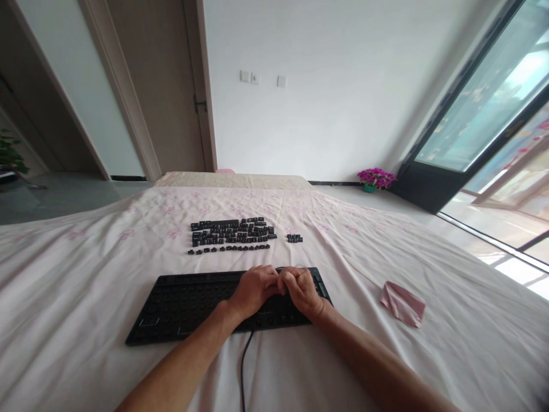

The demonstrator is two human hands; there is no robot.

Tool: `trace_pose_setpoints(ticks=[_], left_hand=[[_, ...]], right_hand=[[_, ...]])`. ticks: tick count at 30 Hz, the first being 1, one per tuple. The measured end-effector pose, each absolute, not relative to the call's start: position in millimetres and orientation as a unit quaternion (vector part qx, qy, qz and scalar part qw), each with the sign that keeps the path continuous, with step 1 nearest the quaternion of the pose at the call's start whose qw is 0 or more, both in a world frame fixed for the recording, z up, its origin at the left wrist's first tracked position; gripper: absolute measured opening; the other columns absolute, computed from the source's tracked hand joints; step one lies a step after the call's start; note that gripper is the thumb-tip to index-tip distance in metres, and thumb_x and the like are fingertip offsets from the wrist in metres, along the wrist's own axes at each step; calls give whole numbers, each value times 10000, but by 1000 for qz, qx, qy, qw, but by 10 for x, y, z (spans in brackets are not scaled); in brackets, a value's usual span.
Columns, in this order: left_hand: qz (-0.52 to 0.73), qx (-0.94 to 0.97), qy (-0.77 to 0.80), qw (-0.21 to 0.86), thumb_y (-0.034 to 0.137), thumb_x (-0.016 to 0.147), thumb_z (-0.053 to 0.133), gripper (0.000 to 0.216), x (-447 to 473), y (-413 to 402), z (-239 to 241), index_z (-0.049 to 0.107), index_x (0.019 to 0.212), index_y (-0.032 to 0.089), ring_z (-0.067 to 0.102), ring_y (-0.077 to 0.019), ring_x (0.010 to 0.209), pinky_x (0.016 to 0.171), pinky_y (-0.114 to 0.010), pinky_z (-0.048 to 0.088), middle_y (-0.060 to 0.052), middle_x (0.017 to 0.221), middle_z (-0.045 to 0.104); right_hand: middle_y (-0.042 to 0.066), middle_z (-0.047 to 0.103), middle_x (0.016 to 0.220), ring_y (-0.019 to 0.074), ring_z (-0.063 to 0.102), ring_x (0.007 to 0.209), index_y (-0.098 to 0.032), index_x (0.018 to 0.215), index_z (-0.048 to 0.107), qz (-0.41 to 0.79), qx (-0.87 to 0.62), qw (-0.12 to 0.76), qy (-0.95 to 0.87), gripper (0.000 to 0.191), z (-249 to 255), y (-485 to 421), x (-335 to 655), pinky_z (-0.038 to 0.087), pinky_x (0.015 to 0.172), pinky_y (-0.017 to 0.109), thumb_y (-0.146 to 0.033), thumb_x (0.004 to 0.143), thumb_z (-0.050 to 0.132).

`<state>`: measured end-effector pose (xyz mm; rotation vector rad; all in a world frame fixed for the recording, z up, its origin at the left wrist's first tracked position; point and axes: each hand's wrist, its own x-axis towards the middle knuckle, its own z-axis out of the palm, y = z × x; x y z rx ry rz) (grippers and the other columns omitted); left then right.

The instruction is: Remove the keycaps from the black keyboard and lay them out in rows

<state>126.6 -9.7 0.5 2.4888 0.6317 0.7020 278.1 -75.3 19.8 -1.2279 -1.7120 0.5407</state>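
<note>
A black keyboard point(184, 303) lies on the cloth in front of me, most of its left part stripped of keycaps. Over its right part, my left hand point(256, 289) and my right hand point(302, 293) meet, fingers curled and pressed together. Whatever they pinch is hidden; thin wire-like lines show just beyond the right knuckles. Loose black keycaps point(234, 233) are laid out in rows beyond the keyboard. To their right sits a smaller group of keycaps point(294, 238). The keyboard's cable point(242, 366) runs toward me between my forearms.
A pale flowered cloth point(86, 269) with wrinkles covers the surface. At the right lies a folded pink cloth point(404, 304). Beyond are a white wall, a brown door point(158, 86), a pot of magenta flowers point(376, 178) and a dark-framed glass door point(429, 177).
</note>
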Motion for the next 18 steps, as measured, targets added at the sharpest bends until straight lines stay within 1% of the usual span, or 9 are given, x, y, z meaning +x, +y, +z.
trace_pose_setpoints(ticks=[3, 7, 10, 12, 14, 16, 18], left_hand=[[259, 903, 213, 269, 329, 940, 453, 290, 1251, -108, 22, 661, 768, 220, 574, -142, 833, 754, -243, 378, 4, 842, 625], [261, 888, 222, 307, 341, 887, 551, 180, 1236, -112, 52, 643, 813, 205, 583, -151, 816, 741, -240, 393, 9, 825, 633], [266, 868, 230, 350, 330, 853, 597, 130, 1228, -115, 65, 640, 895, 215, 598, -157, 839, 750, -239, 404, 17, 867, 660], [274, 846, 247, 385, 338, 845, 600, 184, 1222, -117, 66, 622, 990, 227, 611, -156, 841, 758, -240, 418, 23, 880, 668], [281, 824, 268, 412, 352, 830, 611, 281, 1216, -115, 64, 588, 1085, 235, 623, -157, 836, 762, -244, 434, 25, 882, 671], [286, 811, 284, 423, 346, 810, 625, 336, 1213, -111, 63, 567, 1122, 237, 631, -163, 841, 772, -253, 447, 22, 889, 675], [291, 805, 295, 425, 300, 790, 634, 334, 1214, -104, 61, 567, 1111, 239, 635, -164, 841, 783, -260, 457, 23, 892, 680]], right_hand=[[5, 523, 519, 102, 508, 524, -178, 496, 504, 170, -481, 489, -708, 551, 212, -785, 2757, 418, 613, 229, -399, 967, 320], [13, 556, 553, 114, 529, 541, -178, 558, 554, 184, -468, 513, -695, 521, 225, -792, 2761, 425, 604, 236, -392, 970, 317], [22, 586, 599, 130, 552, 595, -182, 613, 600, 163, -473, 513, -698, 500, 250, -804, 2777, 440, 652, 254, -382, 971, 315], [38, 615, 660, 148, 566, 664, -190, 650, 633, 128, -485, 497, -708, 488, 284, -820, 2791, 449, 705, 275, -368, 972, 313], [54, 634, 726, 170, 575, 745, -199, 705, 665, 101, -505, 486, -706, 463, 330, -834, 2803, 455, 767, 301, -344, 973, 317], [61, 642, 752, 187, 583, 808, -205, 775, 680, 89, -505, 483, -710, 428, 375, -836, 2813, 458, 811, 319, -316, 975, 319], [63, 652, 771, 192, 589, 823, -204, 872, 677, 84, -477, 466, -741, 366, 408, -821, 2826, 462, 812, 323, -299, 970, 338]])
